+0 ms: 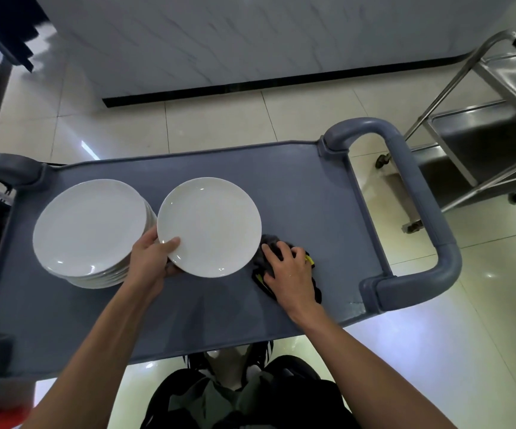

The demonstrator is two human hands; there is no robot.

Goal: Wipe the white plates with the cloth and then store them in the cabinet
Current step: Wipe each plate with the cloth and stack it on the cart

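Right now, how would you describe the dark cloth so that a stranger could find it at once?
Look at the grey-blue plastic cart top. To the right of the single round white plate held by the left hand, the dark grey cloth lies crumpled under the right hand. It is the only soft, dark thing there, with a small yellow tag.

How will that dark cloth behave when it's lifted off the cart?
The cloth looks bunched and creased under the right hand, so it will probably droop limply. It seems thin, so likely light and unlikely to slide.
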